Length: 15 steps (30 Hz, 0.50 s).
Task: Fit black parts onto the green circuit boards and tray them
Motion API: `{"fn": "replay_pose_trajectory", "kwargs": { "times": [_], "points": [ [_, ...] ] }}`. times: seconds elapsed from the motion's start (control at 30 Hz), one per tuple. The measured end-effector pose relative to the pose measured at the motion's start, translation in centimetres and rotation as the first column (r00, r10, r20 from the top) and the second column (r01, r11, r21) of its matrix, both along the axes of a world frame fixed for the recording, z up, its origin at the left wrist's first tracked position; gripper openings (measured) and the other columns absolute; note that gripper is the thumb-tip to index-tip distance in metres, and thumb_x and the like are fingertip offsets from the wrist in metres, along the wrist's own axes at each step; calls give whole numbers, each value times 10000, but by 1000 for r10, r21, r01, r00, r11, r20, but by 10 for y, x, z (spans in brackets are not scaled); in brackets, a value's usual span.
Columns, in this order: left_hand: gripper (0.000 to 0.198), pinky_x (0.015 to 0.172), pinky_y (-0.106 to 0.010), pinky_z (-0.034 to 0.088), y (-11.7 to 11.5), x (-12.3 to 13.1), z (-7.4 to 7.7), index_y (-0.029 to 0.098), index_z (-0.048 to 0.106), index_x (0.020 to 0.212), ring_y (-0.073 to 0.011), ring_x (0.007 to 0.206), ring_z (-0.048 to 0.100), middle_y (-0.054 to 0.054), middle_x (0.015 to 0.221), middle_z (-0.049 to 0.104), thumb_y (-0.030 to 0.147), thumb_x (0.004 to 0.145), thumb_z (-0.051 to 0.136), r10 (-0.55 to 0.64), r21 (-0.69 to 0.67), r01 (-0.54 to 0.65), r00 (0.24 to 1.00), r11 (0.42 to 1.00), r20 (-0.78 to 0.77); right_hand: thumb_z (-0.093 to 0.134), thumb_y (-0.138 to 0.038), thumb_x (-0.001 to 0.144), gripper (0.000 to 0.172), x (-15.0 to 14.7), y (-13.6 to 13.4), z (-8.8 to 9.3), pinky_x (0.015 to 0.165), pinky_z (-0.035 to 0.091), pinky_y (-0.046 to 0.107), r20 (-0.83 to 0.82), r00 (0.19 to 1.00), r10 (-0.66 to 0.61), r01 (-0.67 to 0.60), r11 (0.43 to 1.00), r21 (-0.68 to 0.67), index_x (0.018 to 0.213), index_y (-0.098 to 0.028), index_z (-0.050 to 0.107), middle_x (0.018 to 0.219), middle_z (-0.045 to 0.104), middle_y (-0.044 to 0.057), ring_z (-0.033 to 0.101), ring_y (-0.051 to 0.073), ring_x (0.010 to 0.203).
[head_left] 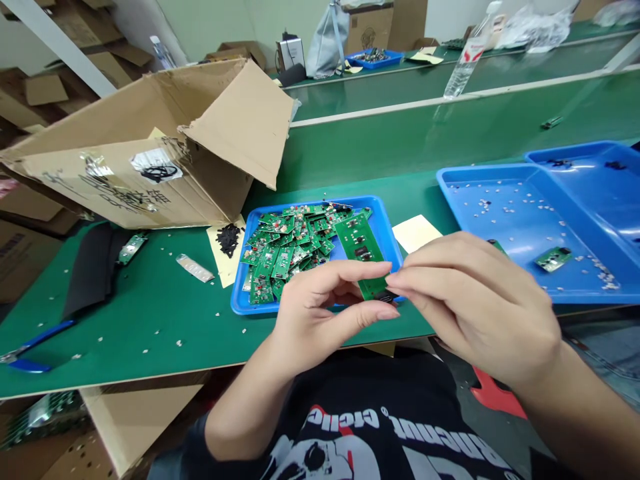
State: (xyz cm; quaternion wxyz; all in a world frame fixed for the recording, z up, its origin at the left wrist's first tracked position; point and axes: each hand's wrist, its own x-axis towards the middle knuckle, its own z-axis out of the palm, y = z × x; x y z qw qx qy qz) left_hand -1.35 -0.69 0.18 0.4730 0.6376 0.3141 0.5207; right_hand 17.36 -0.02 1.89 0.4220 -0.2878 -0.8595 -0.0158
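A green circuit board (359,241) with black parts on it is held upright and tilted in my left hand (330,310), its lower end between thumb and fingers. My right hand (475,300) is closed, its fingertips pinched at the board's lower right edge beside a black part (384,295). Whether those fingertips hold a separate small piece is hidden. Behind my left hand, a blue tray (240,293) holds a pile of green circuit boards (285,243). Small black pieces (229,239) lie on a yellow paper left of the tray.
An open cardboard box (115,180) stands at the back left. Blue-handled cutters (37,347) and black foam sheets (90,267) lie at the left. Another blue tray (500,233) with small white bits and a board is at the right. A water bottle (470,57) stands on the divider.
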Motion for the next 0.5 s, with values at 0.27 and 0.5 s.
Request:
{"fn": "replay_pose_trajectory", "kwargs": {
  "times": [0.27,0.5],
  "points": [
    [237,559,-156,581,12,1,4,200,647,934,-106,602,702,21,692,677,276,763,792,-118,-1,121,969,993,217,642,-132,852,86,-3,-2,0,730,503,338,-60,994,-96,97,995,11,869,-216,639,1044,534,69,562,181,935],
    [310,614,-185,581,10,15,-4,230,722,1064,-116,736,652,-26,859,673,235,760,785,26,159,-45,993,986,116,643,-97,834,132,-5,-6,3,821,501,427,-89,981,-175,174,985,-11,894,-214,644,1034,580,106,587,249,1005]
  ]
}}
